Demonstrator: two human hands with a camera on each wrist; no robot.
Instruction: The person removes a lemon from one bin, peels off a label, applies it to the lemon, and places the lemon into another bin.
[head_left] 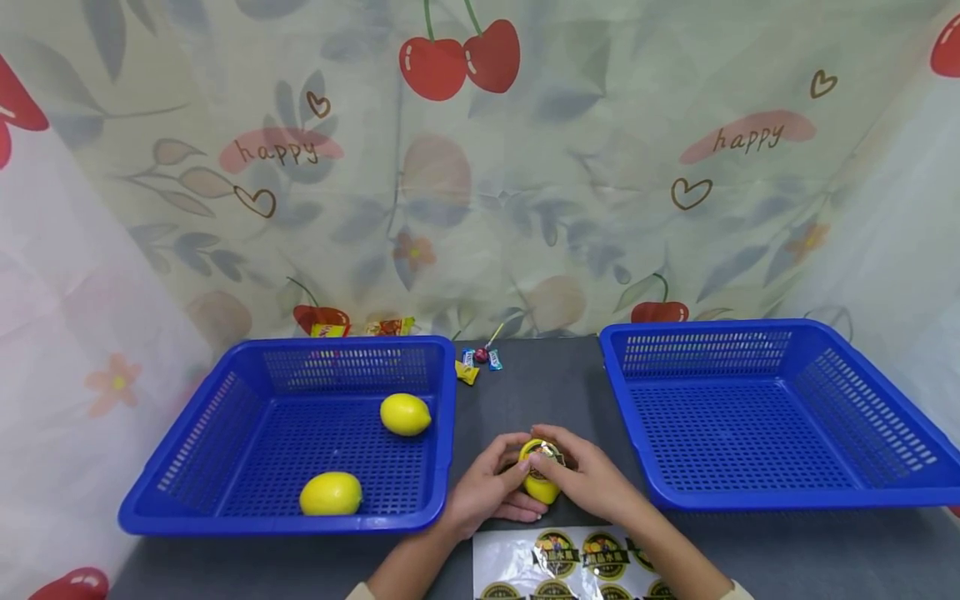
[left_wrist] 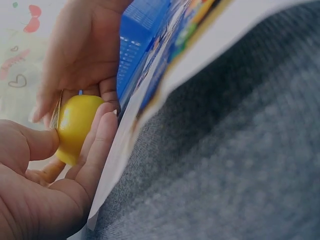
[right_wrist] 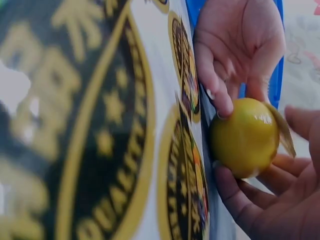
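Observation:
Between both hands is a yellow lemon [head_left: 542, 490], just above the dark table between two baskets. A round black and gold sticker [head_left: 545, 458] lies on its upper side; in the right wrist view the sticker's edge [right_wrist: 286, 134] stands away from the peel. My left hand [head_left: 491, 487] grips the lemon from the left, its fingers curled under and around it. From the right, my right hand [head_left: 592, 479] holds the lemon, with its thumb over the sticker. The lemon's underside is partly hidden by fingers. Below the hands lies a white sticker sheet [head_left: 510, 550] with several similar round stickers.
To the left stands a blue basket [head_left: 288, 523] with two lemons, one [head_left: 405, 414] at its right and one [head_left: 331, 493] near its front. Another blue basket [head_left: 720, 400] stands on the right. Small wrapped candies [head_left: 467, 372] and a lollipop [head_left: 482, 355] lie behind the hands.

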